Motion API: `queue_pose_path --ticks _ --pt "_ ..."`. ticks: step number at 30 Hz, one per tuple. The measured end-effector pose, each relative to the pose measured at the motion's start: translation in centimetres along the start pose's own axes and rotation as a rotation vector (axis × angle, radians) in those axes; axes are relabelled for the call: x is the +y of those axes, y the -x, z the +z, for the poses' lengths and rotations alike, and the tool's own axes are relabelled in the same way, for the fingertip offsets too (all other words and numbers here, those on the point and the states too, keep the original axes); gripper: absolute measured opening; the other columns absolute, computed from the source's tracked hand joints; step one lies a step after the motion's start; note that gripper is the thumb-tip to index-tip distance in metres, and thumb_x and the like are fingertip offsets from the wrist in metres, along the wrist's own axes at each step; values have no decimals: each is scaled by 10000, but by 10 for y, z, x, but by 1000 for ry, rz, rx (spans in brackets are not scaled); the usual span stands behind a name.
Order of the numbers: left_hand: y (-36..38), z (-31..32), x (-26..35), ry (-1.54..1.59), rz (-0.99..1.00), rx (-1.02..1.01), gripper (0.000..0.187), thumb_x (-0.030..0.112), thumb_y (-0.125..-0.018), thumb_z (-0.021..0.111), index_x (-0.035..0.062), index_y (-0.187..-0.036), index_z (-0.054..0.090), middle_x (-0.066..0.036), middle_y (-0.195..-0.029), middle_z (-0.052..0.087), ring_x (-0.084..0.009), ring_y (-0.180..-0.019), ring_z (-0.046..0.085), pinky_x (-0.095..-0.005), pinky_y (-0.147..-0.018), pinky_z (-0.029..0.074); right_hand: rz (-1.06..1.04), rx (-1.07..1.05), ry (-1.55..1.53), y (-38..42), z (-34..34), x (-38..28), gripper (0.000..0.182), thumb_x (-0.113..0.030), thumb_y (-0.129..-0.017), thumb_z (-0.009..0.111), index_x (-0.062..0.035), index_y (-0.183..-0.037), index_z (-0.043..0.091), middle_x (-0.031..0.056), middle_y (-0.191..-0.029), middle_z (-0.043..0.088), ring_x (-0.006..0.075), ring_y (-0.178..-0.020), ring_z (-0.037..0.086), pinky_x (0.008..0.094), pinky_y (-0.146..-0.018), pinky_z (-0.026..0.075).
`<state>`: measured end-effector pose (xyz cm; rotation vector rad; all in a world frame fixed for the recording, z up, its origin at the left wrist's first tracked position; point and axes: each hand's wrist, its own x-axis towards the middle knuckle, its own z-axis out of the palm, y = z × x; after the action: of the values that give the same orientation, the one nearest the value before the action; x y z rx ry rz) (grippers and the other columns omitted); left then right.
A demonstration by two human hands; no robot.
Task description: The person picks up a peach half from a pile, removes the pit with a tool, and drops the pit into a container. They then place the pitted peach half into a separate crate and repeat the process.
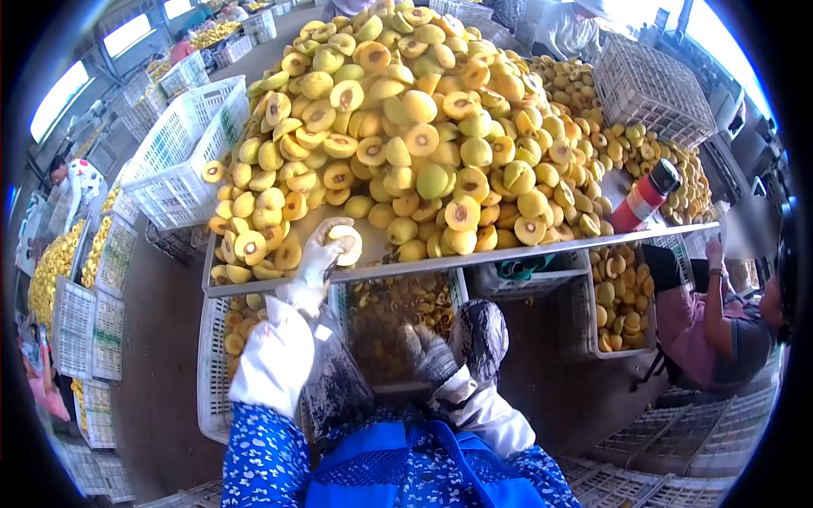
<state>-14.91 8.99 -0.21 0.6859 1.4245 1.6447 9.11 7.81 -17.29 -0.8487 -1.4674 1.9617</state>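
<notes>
The gloved left hand (318,254) is gripping a pale yellow halved peach (347,244) at the metal bench (373,241) edge, heap at twelve o'clock; the gloved right hand (428,354) is hanging below, fingers loosely curled, empty.

Right hand's fingers (421,345) behind the tray's front rim (474,261), crate (398,317) contents half hidden beneath.

No readable writing anywhere, white crates (182,148) plain-sided, red bottle (645,195) showing no legible label, metal tray edge (474,261) bare of marks, blue patterned sleeves (262,461) carrying flowers only, no numbers, no signs
</notes>
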Motion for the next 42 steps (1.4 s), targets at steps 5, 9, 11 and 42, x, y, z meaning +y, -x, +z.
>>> queue_pose_path --ticks 5,9,11,42 --pt "54 5 -28 630 -304 -64 506 484 -905 456 8 -1041 562 -138 -801 648 -241 -618 617 -299 -559 504 -398 127 744 19 29 -132 230 -313 -908 487 -92 -910 549 156 -647 553 380 -545 539 452 -491 432" --pt "97 47 -6 349 -117 -48 538 501 -933 385 4 -1055 549 -139 -840 658 -187 -732 630 -257 -744 485 -368 85 1002 16 33 -153 245 -310 -891 515 -66 -900 537 192 -576 557 389 -522 558 502 -467 409" --pt "117 66 22 141 -34 153 505 474 -945 380 8 -1081 522 -130 -863 658 -182 -740 628 -266 -747 488 -347 38 1083 14 30 -155 271 -328 -894 502 -59 -901 535 195 -569 560 382 -519 563 500 -468 413" --pt "94 22 -138 347 16 -140 272 319 -902 510 48 -896 539 -92 -826 565 -181 -707 556 -278 -615 464 -444 -188 1183 26 -3 -112 263 -269 -918 465 -45 -1004 574 174 -635 579 339 -509 540 417 -472 423"
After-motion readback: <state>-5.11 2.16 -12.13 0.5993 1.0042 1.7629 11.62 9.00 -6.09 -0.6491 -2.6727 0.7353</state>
